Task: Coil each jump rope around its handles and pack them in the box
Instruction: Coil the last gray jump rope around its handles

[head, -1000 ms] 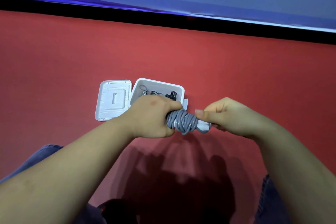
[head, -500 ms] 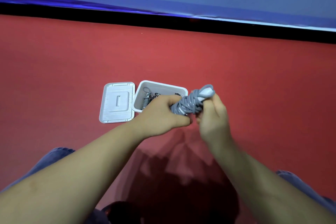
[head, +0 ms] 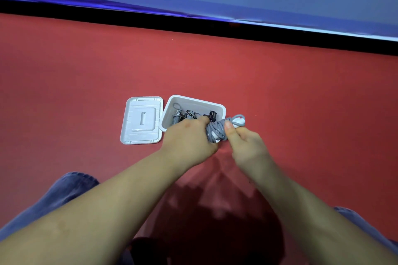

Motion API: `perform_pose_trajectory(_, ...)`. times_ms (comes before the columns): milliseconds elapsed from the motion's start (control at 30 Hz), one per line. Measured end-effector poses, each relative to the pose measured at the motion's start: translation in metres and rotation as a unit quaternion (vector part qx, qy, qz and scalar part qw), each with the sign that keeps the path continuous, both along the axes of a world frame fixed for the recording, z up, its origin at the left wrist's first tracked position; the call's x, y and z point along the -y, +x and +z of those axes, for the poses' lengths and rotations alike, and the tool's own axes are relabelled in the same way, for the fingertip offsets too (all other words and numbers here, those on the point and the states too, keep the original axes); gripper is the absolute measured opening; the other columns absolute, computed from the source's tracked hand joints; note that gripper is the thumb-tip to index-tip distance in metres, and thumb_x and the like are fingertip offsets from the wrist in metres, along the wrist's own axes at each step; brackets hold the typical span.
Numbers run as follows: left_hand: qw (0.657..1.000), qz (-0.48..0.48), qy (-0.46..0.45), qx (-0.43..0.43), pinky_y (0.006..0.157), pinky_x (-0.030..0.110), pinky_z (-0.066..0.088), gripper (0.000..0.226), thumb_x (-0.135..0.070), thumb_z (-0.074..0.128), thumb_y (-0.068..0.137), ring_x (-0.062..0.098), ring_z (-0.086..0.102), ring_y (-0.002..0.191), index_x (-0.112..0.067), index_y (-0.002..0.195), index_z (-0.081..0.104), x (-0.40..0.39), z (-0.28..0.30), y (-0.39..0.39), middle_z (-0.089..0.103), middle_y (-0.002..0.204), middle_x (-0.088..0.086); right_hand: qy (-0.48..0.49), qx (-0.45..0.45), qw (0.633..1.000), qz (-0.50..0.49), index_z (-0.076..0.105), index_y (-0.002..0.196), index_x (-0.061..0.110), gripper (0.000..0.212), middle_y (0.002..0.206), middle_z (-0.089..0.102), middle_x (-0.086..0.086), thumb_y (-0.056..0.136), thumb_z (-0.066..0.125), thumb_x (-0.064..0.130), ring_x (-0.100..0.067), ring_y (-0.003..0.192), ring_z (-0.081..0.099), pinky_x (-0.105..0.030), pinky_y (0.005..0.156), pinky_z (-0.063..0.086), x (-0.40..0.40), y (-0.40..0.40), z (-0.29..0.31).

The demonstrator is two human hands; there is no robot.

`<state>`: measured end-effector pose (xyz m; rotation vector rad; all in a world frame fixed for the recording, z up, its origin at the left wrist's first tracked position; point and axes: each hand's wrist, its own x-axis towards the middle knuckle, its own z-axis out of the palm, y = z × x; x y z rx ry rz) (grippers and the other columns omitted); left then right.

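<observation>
A grey jump rope (head: 217, 130) is wound into a tight bundle around its white handles, whose ends poke out at the upper right. My left hand (head: 189, 140) grips the bundle's left end. My right hand (head: 243, 142) pinches the bundle from the right, thumb on the coils. The bundle is held just in front of the near right corner of an open white box (head: 219, 108). Inside the box lie other coiled grey ropes with dark parts, partly hidden by my left hand.
The box's white lid (head: 141, 120) lies flat on the red floor just left of the box. A black strip and a blue wall run along the far side. My denim-clad knees show at the lower left and lower right.
The bundle swung from lying level to pointing up and right. My right hand shifted from gripping its right end to pinching the coils. Both hands stay by the box.
</observation>
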<state>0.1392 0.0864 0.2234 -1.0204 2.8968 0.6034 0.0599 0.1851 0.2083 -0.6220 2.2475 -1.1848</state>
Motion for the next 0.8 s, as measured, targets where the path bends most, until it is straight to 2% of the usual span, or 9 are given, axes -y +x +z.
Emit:
perform_pose_trajectory(67, 1.000, -0.008, -0.013, 0.006, 0.066, 0.026, 0.032, 0.024, -0.040, 0.060, 0.081, 0.022, 0.058, 0.095, -0.025, 0.095, 0.048, -0.001, -0.004, -0.001, 0.063, 0.098, -0.002, -0.031, 0.077, 0.996, -0.032, 0.035, 0.052, 0.018, 0.048, 0.043, 0.031, 0.008, 0.095, 0.049, 0.034, -0.013, 0.046, 0.025, -0.028, 0.047, 0.021, 0.003, -0.001, -0.004)
perform_pose_trajectory(133, 0.991, -0.003, 0.128, 0.027, 0.064, 0.026, 0.036, 0.033, -0.043, 0.070, 0.077, 0.019, 0.056, 0.085, -0.021, 0.096, 0.052, 0.008, -0.004, -0.002, 0.060, 0.090, -0.003, -0.063, 0.117, 0.991, -0.034, 0.034, 0.053, 0.019, 0.046, 0.043, 0.027, 0.009, 0.094, 0.051, 0.031, -0.010, 0.044, 0.022, -0.027, 0.046, 0.019, 0.003, -0.005, -0.005)
perform_pose_trajectory(267, 0.859, -0.006, 0.512, -0.001, 0.051, 0.016, 0.039, 0.023, -0.024, 0.079, 0.074, 0.008, 0.053, 0.061, -0.015, 0.087, 0.061, 0.030, 0.011, 0.000, 0.057, 0.068, -0.006, -0.113, 0.194, 0.973, 0.061, 0.039, 0.061, 0.017, 0.037, 0.043, 0.028, 0.009, 0.097, 0.047, 0.020, 0.000, 0.035, 0.022, -0.016, 0.039, 0.019, -0.005, -0.015, 0.012)
perform_pose_trajectory(333, 0.788, -0.020, 0.616, -0.015, 0.052, 0.016, 0.045, 0.017, -0.011, 0.075, 0.070, 0.006, 0.057, 0.057, -0.012, 0.080, 0.061, 0.032, 0.017, 0.001, 0.063, 0.066, -0.003, -0.167, 0.280, 0.940, 0.102, 0.040, 0.066, 0.015, 0.027, 0.046, 0.024, 0.009, 0.090, 0.048, 0.023, -0.001, 0.037, 0.018, -0.015, 0.037, 0.016, -0.010, -0.019, 0.025)
perform_pose_trajectory(433, 0.715, -0.031, 0.699, 0.012, 0.059, 0.023, 0.054, 0.017, -0.005, 0.065, 0.069, 0.012, 0.067, 0.064, -0.008, 0.085, 0.059, 0.025, 0.018, 0.001, 0.071, 0.073, 0.004, -0.169, 0.295, 0.929, 0.147, 0.049, 0.077, 0.013, 0.016, 0.044, 0.026, 0.012, 0.078, 0.049, 0.030, -0.001, 0.038, 0.017, -0.014, 0.037, 0.015, -0.012, -0.022, 0.034)
perform_pose_trajectory(500, 0.724, -0.013, 0.690, 0.005, 0.056, 0.026, 0.054, 0.009, -0.002, 0.063, 0.076, 0.015, 0.065, 0.058, -0.006, 0.083, 0.058, 0.020, 0.017, 0.000, 0.068, 0.065, 0.004, -0.160, 0.260, 0.941, 0.144, 0.053, 0.079, 0.013, 0.015, 0.044, 0.026, 0.011, 0.081, 0.050, 0.029, -0.001, 0.037, 0.017, -0.015, 0.037, 0.014, -0.012, -0.022, 0.033)
perform_pose_trajectory(600, 0.818, 0.005, 0.574, -0.045, 0.050, 0.023, 0.049, 0.009, 0.000, 0.060, 0.085, 0.014, 0.056, 0.047, -0.006, 0.079, 0.057, 0.013, 0.012, -0.002, 0.058, 0.054, 0.001, -0.154, 0.151, 0.971, 0.100, 0.055, 0.074, 0.014, 0.020, 0.037, 0.031, 0.013, 0.093, 0.049, 0.016, 0.000, 0.032, 0.025, -0.011, 0.036, 0.022, -0.011, -0.014, 0.030)
perform_pose_trajectory(667, 0.850, 0.019, 0.520, -0.083, 0.052, 0.023, 0.046, 0.006, -0.002, 0.062, 0.083, 0.014, 0.054, 0.046, -0.006, 0.083, 0.058, 0.009, 0.007, -0.003, 0.056, 0.053, 0.002, -0.151, 0.072, 0.984, 0.061, 0.049, 0.064, 0.014, 0.031, 0.033, 0.036, 0.014, 0.095, 0.048, 0.013, -0.001, 0.031, 0.034, -0.008, 0.036, 0.026, -0.008, -0.009, 0.025)
perform_pose_trajectory(800, 0.829, 0.050, 0.549, -0.095, 0.049, 0.021, 0.045, 0.006, -0.003, 0.064, 0.083, 0.014, 0.052, 0.044, -0.005, 0.085, 0.058, 0.006, 0.007, -0.004, 0.055, 0.053, 0.002, -0.148, 0.033, 0.988, 0.026, 0.041, 0.057, 0.014, 0.039, 0.033, 0.037, 0.016, 0.096, 0.048, 0.012, 0.001, 0.035, 0.034, -0.008, 0.040, 0.027, -0.004, -0.004, 0.023)
